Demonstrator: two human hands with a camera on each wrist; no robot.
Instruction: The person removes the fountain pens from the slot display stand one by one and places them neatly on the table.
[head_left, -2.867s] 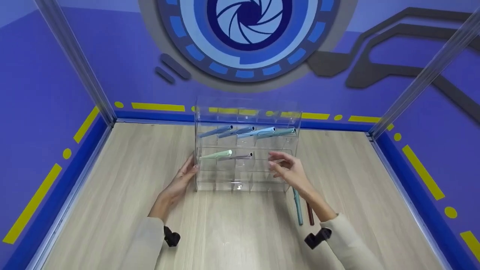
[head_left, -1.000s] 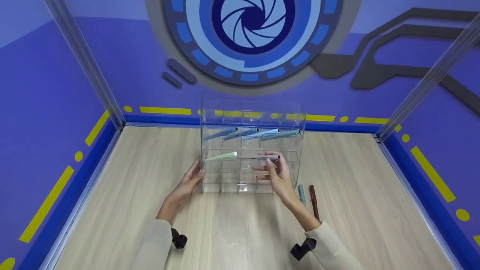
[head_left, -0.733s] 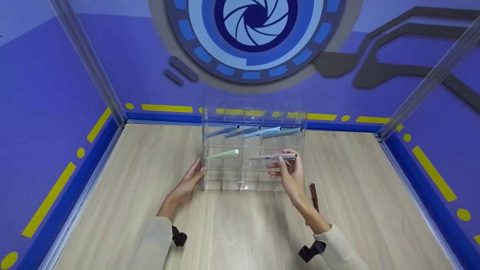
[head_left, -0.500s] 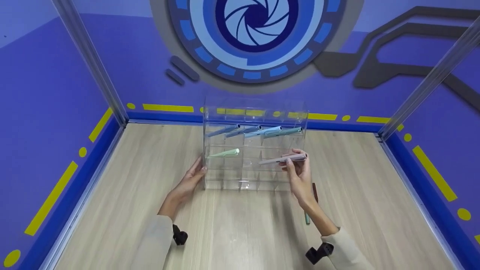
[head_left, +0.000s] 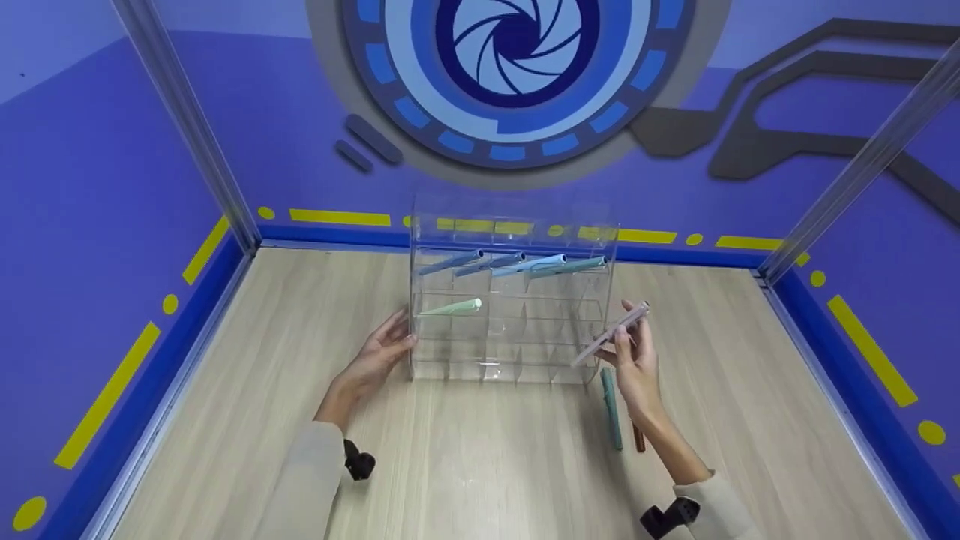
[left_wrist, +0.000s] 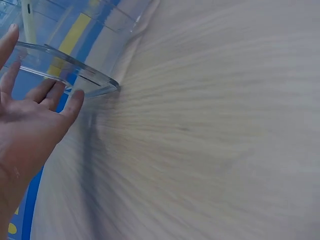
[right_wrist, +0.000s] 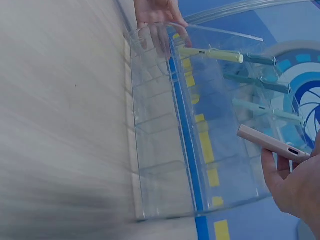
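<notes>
A clear acrylic pen rack (head_left: 504, 352) with stepped compartments stands on the table. My left hand (head_left: 375, 356) rests on its left side; in the left wrist view the hand's (left_wrist: 30, 120) fingers reach the rack's side panel, fairly straight. My right hand (head_left: 637, 367) pinches a pale mauve pen (head_left: 611, 334) just outside the rack's right side, tilted with its upper end to the right. In the right wrist view the mauve pen (right_wrist: 272, 142) lies between thumb and fingers. Several blue and teal pens (head_left: 529, 265) fill the upper row. A light green pen (head_left: 452, 307) sits at the left of the row below.
A teal pen (head_left: 611, 409) lies on the table by the rack's right front corner. Beside it, a brown pen (head_left: 639, 438) is partly hidden by the right hand and arm. Blue-purple printed walls (head_left: 90, 225) enclose the wooden table (head_left: 465, 465).
My right hand has taken the mauve pen out of the lower pen row and carried it right, past the rack's side. The left hand has stayed at the rack's left side.
</notes>
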